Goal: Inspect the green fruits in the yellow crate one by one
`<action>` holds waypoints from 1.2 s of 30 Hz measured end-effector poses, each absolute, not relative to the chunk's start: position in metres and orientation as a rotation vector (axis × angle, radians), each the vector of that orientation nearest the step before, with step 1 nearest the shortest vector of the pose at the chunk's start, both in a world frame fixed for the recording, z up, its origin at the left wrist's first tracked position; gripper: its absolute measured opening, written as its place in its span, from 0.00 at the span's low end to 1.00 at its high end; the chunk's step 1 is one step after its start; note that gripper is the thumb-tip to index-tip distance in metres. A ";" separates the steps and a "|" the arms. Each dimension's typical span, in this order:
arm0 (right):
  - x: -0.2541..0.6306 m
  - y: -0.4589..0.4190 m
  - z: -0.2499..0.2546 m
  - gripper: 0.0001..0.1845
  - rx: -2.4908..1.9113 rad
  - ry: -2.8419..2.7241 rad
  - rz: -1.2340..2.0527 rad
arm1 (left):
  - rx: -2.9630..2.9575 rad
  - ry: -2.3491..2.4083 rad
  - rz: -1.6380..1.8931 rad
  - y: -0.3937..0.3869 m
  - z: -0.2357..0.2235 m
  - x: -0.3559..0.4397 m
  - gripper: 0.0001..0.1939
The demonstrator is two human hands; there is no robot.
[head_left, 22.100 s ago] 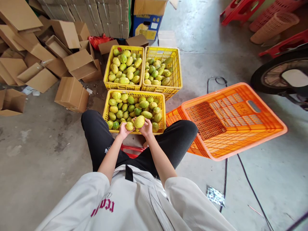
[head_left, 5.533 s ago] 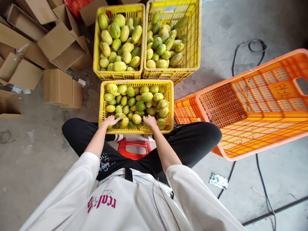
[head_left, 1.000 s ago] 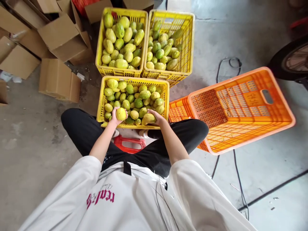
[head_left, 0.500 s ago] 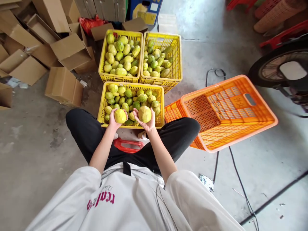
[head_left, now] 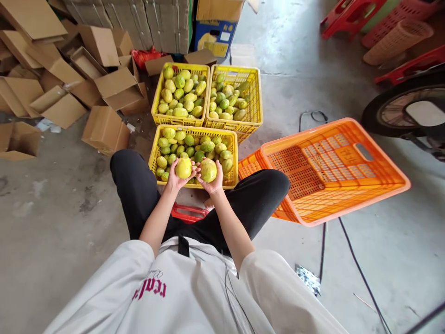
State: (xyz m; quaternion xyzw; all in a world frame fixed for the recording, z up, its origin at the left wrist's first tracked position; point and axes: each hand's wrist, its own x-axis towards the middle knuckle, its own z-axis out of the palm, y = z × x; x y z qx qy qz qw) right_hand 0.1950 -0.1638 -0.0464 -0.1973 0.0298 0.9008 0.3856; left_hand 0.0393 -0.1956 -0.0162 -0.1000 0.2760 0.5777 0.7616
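Both my hands are raised over the near edge of a yellow crate [head_left: 193, 127] filled with green and yellow papayas [head_left: 190, 151]. My left hand [head_left: 175, 180] cups a round-looking yellow papaya [head_left: 183, 168]. In my right hand [head_left: 214, 183] is another papaya [head_left: 208, 170], yellow-green with darker specks, its end facing up. The two fruits are side by side with a small gap, and my fingertips nearly meet between them. My palms are hidden beneath the fruits.
Two more yellow crates of papayas, one on the left [head_left: 155, 109] and one on the right [head_left: 261, 99], stand behind. An orange crate [head_left: 351, 174] lies tilted at right. Cardboard boxes [head_left: 104, 130] are piled at left. Black cables [head_left: 361, 273] and a motorbike wheel [head_left: 373, 111] are at right.
Since one second ago my right hand has lifted its papaya out of the near crate. Both hands have come closer together, each still holding a fruit. The view has tilted upward.
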 end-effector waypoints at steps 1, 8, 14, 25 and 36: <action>0.194 -0.164 -0.045 0.20 -0.496 0.088 2.299 | -0.223 0.586 1.269 -0.196 -0.015 0.041 0.29; 0.187 -0.156 -0.035 0.18 -0.380 0.144 2.309 | -0.233 0.576 1.242 -0.196 -0.001 0.046 0.31; 0.181 -0.151 -0.032 0.18 -0.357 0.130 2.326 | -0.207 0.606 1.311 -0.193 -0.012 0.045 0.28; 0.156 -0.149 -0.061 0.21 -0.268 0.133 2.338 | -0.080 0.696 1.330 -0.188 -0.036 0.037 0.30; 0.150 -0.146 -0.057 0.19 -0.552 0.197 2.164 | -0.237 0.683 1.331 -0.179 -0.054 0.029 0.27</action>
